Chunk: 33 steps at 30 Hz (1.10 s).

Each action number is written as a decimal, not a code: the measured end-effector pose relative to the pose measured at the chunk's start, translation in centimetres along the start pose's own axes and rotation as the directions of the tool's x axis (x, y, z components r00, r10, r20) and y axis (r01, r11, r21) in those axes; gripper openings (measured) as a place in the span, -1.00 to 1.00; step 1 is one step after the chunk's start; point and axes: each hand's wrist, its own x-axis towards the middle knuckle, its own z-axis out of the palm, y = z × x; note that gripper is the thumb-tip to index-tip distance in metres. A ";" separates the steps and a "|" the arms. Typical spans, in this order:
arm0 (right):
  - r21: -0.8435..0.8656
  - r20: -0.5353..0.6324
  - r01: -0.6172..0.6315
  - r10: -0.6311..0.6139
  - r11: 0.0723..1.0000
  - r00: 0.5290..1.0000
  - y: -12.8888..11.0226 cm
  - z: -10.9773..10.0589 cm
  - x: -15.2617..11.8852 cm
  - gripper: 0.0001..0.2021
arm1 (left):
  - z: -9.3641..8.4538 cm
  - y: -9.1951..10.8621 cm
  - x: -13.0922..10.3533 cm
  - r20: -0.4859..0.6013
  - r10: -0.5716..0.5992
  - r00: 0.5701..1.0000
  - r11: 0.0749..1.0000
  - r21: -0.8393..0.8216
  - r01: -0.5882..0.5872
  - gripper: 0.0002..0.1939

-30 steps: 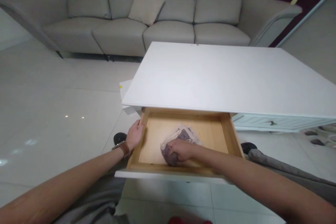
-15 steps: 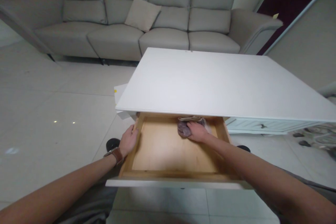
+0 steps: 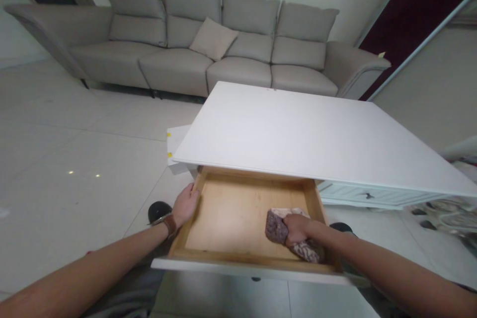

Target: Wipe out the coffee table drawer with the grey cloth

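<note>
A wooden drawer (image 3: 231, 218) with a white front is pulled out of the white table (image 3: 298, 134). Inside it, toward the right side, my right hand (image 3: 297, 228) is closed on a purple-brown patterned cloth (image 3: 276, 227), pressed against the drawer bottom. Part of the cloth spreads out beneath and behind my fingers. My left hand (image 3: 185, 204) grips the drawer's left side wall near the table edge, with a brown-strapped watch on that wrist.
Behind the table stands a long grey sofa (image 3: 179, 67) with a beige cushion (image 3: 213, 39). A white box (image 3: 177, 144) sits left of the table. A closed drawer (image 3: 372, 195) with a dark knob is at the right.
My right hand has drawn the cloth from the back of the drawer toward its front right. My left hand stays on the side wall. The view has tilted up slightly.
</note>
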 end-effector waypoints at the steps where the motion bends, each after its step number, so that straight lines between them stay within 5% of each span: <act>1: 0.008 0.013 0.022 -0.022 1.000 1.000 -0.2 0.3 -0.1 -0.39 | 0.0 0.1 0.0 -0.005 0.004 1.000 1.000 0.002 -0.004 -0.63; 12: -0.026 -0.034 0.090 -0.090 0.996 0.995 0.8 0.3 1.1 -0.41 | -0.2 0.5 -0.2 -0.001 -0.007 1.000 1.000 0.022 0.007 -0.62; 24: 0.273 -0.123 -0.046 0.083 0.961 0.989 4.6 -1.9 4.8 -0.41 | -0.3 1.6 0.2 -0.018 -0.057 0.998 0.976 0.211 0.060 -0.65; 33: 0.370 -0.107 -0.091 0.140 0.925 0.984 4.2 -1.7 4.6 -0.39 | -0.5 1.9 0.0 -0.006 -0.081 0.997 0.974 0.213 0.080 -0.63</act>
